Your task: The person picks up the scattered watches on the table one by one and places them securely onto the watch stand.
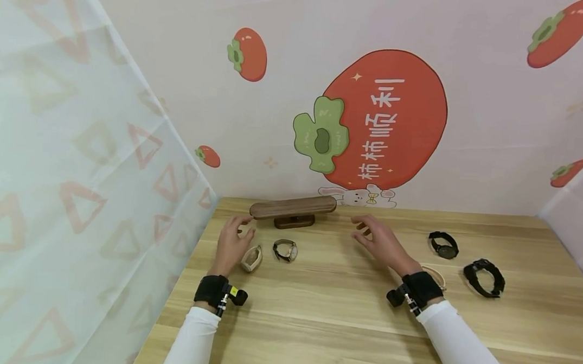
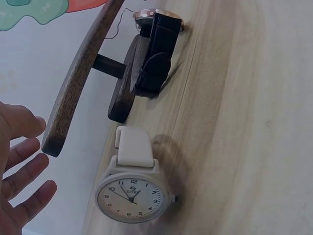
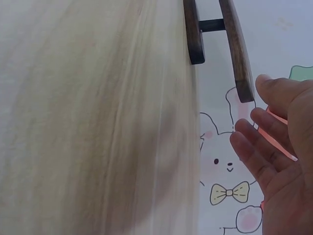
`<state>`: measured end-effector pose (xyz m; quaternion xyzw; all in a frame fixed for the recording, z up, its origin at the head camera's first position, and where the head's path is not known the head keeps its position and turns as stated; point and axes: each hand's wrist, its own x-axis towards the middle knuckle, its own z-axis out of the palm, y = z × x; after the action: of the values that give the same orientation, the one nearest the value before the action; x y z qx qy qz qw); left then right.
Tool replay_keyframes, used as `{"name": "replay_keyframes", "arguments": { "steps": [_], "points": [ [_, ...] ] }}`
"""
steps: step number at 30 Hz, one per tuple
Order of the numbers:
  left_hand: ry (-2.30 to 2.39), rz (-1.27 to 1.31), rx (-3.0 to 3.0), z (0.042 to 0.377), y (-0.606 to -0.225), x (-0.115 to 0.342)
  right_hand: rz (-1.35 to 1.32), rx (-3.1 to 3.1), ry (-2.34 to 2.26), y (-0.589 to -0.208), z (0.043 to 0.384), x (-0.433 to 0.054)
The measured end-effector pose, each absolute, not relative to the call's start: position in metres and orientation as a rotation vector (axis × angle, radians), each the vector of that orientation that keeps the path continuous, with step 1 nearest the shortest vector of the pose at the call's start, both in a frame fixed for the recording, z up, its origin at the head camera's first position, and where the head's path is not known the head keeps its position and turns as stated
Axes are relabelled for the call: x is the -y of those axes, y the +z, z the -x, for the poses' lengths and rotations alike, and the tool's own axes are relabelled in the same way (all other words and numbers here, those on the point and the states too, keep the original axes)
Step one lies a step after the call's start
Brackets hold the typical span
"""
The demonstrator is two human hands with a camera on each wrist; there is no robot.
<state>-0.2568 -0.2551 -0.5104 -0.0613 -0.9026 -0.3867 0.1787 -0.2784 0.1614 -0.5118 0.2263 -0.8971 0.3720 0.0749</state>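
A dark wooden T-shaped stand, with a long curved bar (image 1: 295,206) on a short post and oval base (image 1: 294,222), stands near the back wall. At its left end hovers my left hand (image 1: 231,243), fingers loosely bent and holding nothing; its fingertips come right up to the bar's end (image 2: 54,142). My right hand (image 1: 384,243) hangs in the air off the bar's right end, thumb and fingers parted around nothing. Beside the left hand lies a white watch (image 2: 131,198) with a round dial. Just right of it is a dark-strapped watch (image 1: 293,252) with a rose-gold case.
On the right of the table (image 1: 314,324) lie a black watch (image 1: 447,251) and a chunkier black watch (image 1: 473,272). A pale band (image 1: 438,275) sits partly hidden behind the right wrist. Printed cloth walls (image 1: 274,121) enclose the back and both sides.
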Motion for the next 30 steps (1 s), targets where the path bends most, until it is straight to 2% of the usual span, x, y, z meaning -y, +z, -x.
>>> {"name": "replay_keyframes", "arguments": {
  "steps": [30],
  "points": [
    [-1.291,0.069,2.53,0.285,-0.515,0.256,-0.623,2.75,1.248,-0.498,0.329,-0.12]
  ]
}}
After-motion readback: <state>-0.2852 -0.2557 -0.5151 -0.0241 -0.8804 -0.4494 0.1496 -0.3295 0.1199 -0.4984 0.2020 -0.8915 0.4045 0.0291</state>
